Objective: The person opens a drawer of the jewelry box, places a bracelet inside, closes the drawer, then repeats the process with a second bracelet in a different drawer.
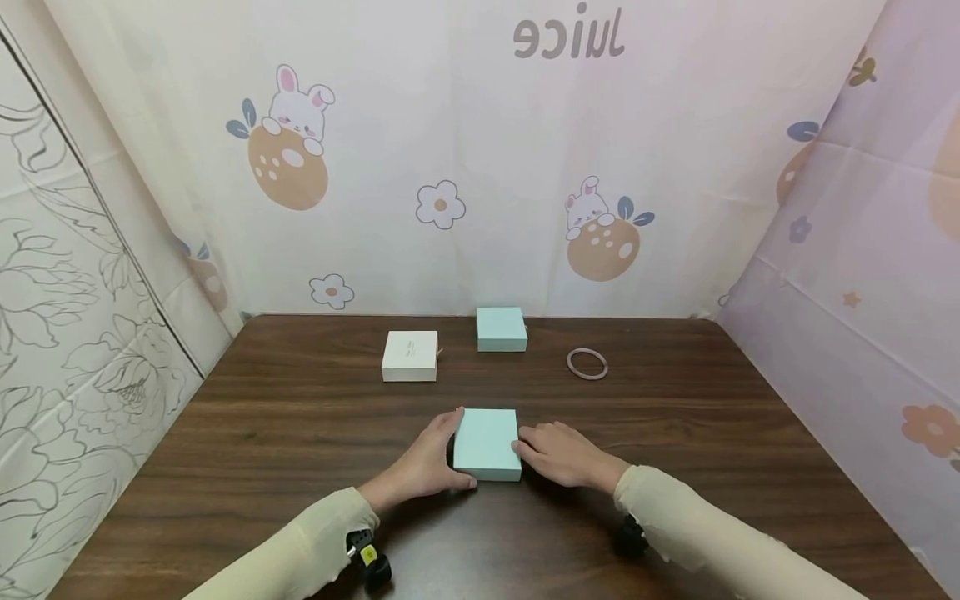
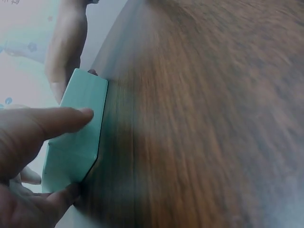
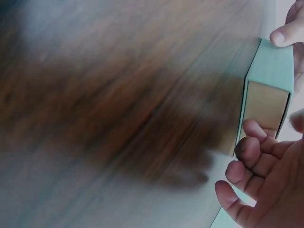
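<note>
A mint-green box (image 1: 486,442) lies flat on the dark wooden table. My left hand (image 1: 431,458) grips its left part, the thumb against the front side and the fingers at the far left; the left wrist view shows the thumb pressed on the box's side. At the right end is my right hand (image 1: 564,452), its fingers loosely bent. In the right wrist view that end shows a tan inner face (image 3: 266,107) framed by the green sleeve. One fingertip of the right hand touches this face low down, with the thumb apart from it. Whether a tab lies behind the fingertip is unclear.
Farther back stand a white box (image 1: 410,356) with small print and a second mint-green box (image 1: 502,330), each with a small tab at its right side. A pinkish-grey ring (image 1: 587,364) lies to their right. A patterned curtain (image 1: 480,167) hangs behind the table (image 1: 300,450).
</note>
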A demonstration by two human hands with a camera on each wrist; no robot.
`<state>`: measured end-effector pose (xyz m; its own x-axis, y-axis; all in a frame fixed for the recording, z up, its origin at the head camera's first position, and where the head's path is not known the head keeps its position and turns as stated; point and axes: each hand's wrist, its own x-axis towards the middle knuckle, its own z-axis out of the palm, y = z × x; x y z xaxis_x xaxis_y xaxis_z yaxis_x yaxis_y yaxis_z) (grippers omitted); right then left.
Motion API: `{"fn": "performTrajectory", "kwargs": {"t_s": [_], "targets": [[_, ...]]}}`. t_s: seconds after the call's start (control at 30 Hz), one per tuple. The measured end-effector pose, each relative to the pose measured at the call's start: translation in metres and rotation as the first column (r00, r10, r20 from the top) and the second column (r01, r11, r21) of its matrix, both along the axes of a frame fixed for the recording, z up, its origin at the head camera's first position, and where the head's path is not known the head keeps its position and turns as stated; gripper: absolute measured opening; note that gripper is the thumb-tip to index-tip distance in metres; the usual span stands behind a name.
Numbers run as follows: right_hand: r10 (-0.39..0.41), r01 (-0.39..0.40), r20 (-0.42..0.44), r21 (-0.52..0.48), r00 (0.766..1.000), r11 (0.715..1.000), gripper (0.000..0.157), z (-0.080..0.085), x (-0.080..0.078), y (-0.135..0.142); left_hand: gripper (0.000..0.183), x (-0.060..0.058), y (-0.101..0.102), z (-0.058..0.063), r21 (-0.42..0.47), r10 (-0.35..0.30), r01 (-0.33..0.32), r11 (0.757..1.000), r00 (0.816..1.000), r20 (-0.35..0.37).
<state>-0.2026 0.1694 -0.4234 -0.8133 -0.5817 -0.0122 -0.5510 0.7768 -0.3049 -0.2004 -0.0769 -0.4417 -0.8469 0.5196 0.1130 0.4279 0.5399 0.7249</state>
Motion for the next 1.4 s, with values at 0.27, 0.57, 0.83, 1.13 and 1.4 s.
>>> {"fn": "performTrajectory", "kwargs": {"t_s": [0.27, 0.57, 0.83, 1.13, 1.4], "targets": [[-0.002, 0.002, 0.004, -0.039, 1.0, 0.999, 0.031, 0.001, 0.002, -0.002, 0.09, 0.002, -0.001, 0.002, -0.008, -0.029, 0.029, 1.0, 0.999, -0.039], [-0.026, 0.028, 0.031, -0.055, 0.999, 0.998, 0.031, 0.001, -0.001, -0.002, 0.089, -0.003, 0.003, 0.005, -0.012, -0.02, 0.019, 1.0, 0.999, -0.039], [-0.081, 0.085, 0.057, -0.078, 0.995, 0.993, 0.031, 0.003, -0.007, 0.0, 0.09, -0.014, 0.01, 0.006, 0.009, -0.015, 0.016, 1.0, 0.998, -0.054], [-0.089, 0.094, 0.063, -0.078, 0.994, 0.993, 0.031, 0.007, -0.018, 0.004, 0.09, -0.025, 0.016, 0.01, 0.006, -0.013, 0.013, 1.0, 0.999, -0.037], [-0.14, 0.148, 0.1, -0.073, 0.985, 0.986, 0.031, 0.016, -0.036, 0.012, 0.092, -0.044, 0.026, 0.021, -0.018, -0.009, 0.009, 1.0, 1.0, -0.016]]}}
